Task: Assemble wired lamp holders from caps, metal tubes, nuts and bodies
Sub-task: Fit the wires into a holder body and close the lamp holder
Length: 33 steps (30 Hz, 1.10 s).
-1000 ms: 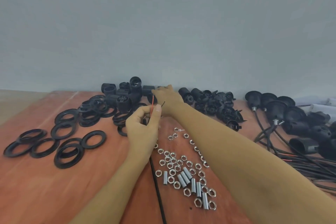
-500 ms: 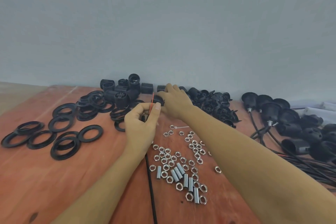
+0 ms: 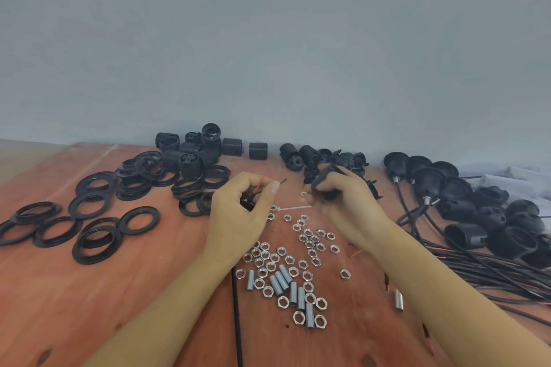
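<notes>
On the wooden bench (image 3: 74, 307), both hands met just in front of the parts piles. The left hand (image 3: 241, 213) had its grip closed in a pinch, thumb against curled fingers, on the end of a black cable (image 3: 237, 310) that ran back toward the person between the forearms. Its red lead (image 3: 261, 181) and black lead (image 3: 282, 181) stuck up past the fingertips, splayed apart. The right hand (image 3: 347, 205) had its grip curled round a small black part, apparently a cap (image 3: 325, 185), held just off the pile of caps (image 3: 343, 158). Motion blur hid how the cap was turned.

The likely next step was feeding both leads through the cap's hole. With the leads spread, one could miss the hole or fold back, so they probably needed pinching together first. Not knowing which way the cap faced was a second risk: threaded backwards, it would have to come off again.

The loose nuts (image 3: 286, 259) and metal tubes (image 3: 283, 280) lay directly beneath and between the forearms, and a lone tube (image 3: 398, 300) sat beside the right forearm. A dropped wrist or a drag of the cable could scatter them or roll a tube off. The finished holders (image 3: 465, 205) lay well clear to the right.
</notes>
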Tool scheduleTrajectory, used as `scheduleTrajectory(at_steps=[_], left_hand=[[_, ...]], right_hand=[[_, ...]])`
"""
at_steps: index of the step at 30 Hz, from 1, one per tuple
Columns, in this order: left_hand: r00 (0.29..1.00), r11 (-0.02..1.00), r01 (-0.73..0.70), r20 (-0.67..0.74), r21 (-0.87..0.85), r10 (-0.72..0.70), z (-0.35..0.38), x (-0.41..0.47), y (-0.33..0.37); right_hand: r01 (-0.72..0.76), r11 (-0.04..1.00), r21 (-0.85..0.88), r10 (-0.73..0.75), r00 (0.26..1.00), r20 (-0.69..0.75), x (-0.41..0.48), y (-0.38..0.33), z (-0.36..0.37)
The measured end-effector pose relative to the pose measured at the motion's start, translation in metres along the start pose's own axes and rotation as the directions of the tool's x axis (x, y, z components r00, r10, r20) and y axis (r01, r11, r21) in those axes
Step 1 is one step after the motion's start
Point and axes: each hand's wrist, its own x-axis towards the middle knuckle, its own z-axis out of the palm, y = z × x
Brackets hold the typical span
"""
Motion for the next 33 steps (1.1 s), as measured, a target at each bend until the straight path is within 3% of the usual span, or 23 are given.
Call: scheduleTrajectory(at_steps=[2,5,9,19,24,26,28,30,33], left_hand=[[0.992,0.994,-0.102,0.077,0.03,0.1,0.004,-0.004,0.005],[0.952,0.974,-0.222,0.226,0.044,0.207,0.01,-0.01,0.01],[0.892,0.945,-0.323,0.35,0.054,0.285,0.015,-0.016,0.012],[0.861,0.909,-0.396,0.397,0.133,0.317,0.015,-0.018,0.013],[0.87,0.909,-0.39,0.383,0.149,0.311,0.016,-0.018,0.014],[0.876,0.917,-0.376,0.374,0.134,0.305,0.017,-0.018,0.015],[0.882,0.921,-0.365,0.366,0.134,0.297,0.017,-0.018,0.014],[0.893,0.93,-0.344,0.351,0.126,0.283,0.017,-0.019,0.013],[0.902,0.942,-0.32,0.337,0.101,0.27,0.017,-0.019,0.011]], right_hand=[[-0.06,0.998,0.005,0.059,0.996,0.07,-0.025,-0.001,-0.012],[0.018,0.964,-0.265,-0.003,0.999,0.054,-0.049,0.005,-0.019],[0.108,0.957,-0.269,-0.114,0.993,-0.007,-0.06,0.013,-0.024],[0.208,0.849,-0.487,-0.224,0.974,0.026,-0.065,0.011,-0.034],[0.309,0.753,-0.581,-0.374,0.927,0.009,-0.065,0.014,-0.034],[0.28,0.852,-0.442,-0.329,0.944,-0.036,-0.064,0.013,-0.033],[0.152,0.987,-0.05,-0.155,0.985,-0.072,-0.062,0.01,-0.03],[0.02,0.963,0.271,-0.005,0.998,-0.057,-0.06,0.005,-0.031],[-0.079,0.947,0.31,0.098,0.994,-0.045,-0.059,0.003,-0.035]])
